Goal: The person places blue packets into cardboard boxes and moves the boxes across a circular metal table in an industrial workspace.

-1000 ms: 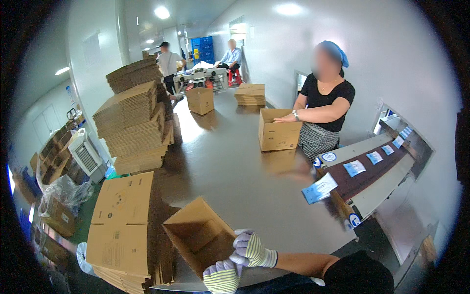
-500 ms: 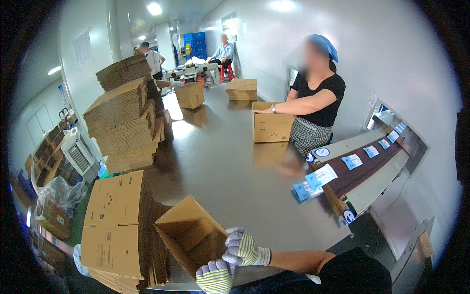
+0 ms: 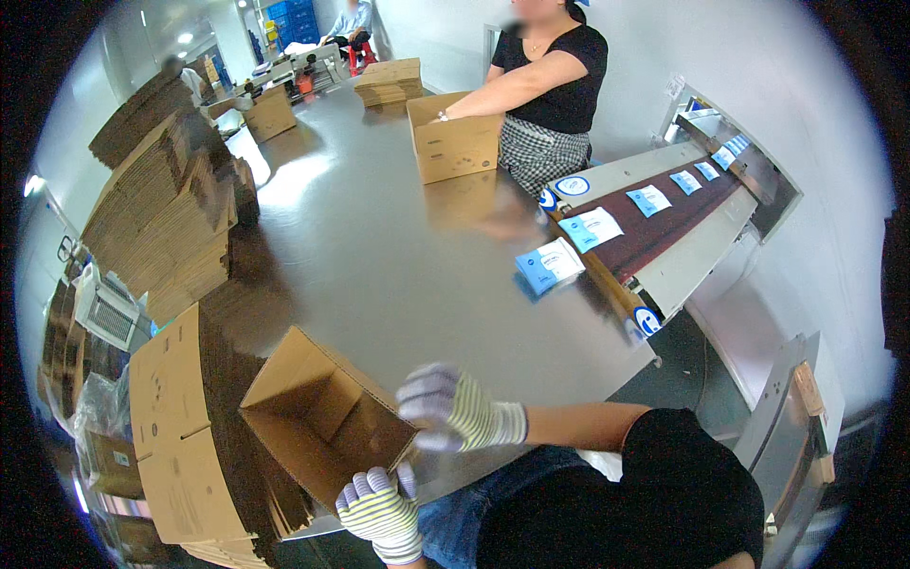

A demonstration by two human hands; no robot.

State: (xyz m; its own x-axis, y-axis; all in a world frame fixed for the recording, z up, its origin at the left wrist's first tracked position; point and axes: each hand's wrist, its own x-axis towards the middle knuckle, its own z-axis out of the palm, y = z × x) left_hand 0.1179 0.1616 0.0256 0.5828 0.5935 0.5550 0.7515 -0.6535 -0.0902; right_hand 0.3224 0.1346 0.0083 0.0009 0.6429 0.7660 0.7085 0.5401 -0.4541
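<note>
An open cardboard carton (image 3: pixel 327 408) stands at the near edge of the metal table, tilted in view, with its inside showing and no contents visible. My left hand (image 3: pixel 381 517), in a striped knit glove, has its fingers over the carton's near rim; the thumb sticks up beside them. By the carton's right corner is my right hand (image 3: pixel 460 410), gloved alike and slightly blurred. Its fingers are loosely bent, the thumb stands apart below, and nothing shows between them. Whether it touches the rim is hard to see.
Flat cartons are stacked left of the carton, in a near pile (image 3: pixel 171 427) and a taller far pile (image 3: pixel 161 199). Blue-and-white packets (image 3: pixel 550 266) lie along a brown conveyor belt (image 3: pixel 654 232) at right. Across the table (image 3: pixel 332 228), a person reaches into another carton (image 3: pixel 455 152).
My hands, close together at the carton's rim before, have moved apart: left toward the near side, right off the rim. The view has swung right and down. The nearest packets have separated.
</note>
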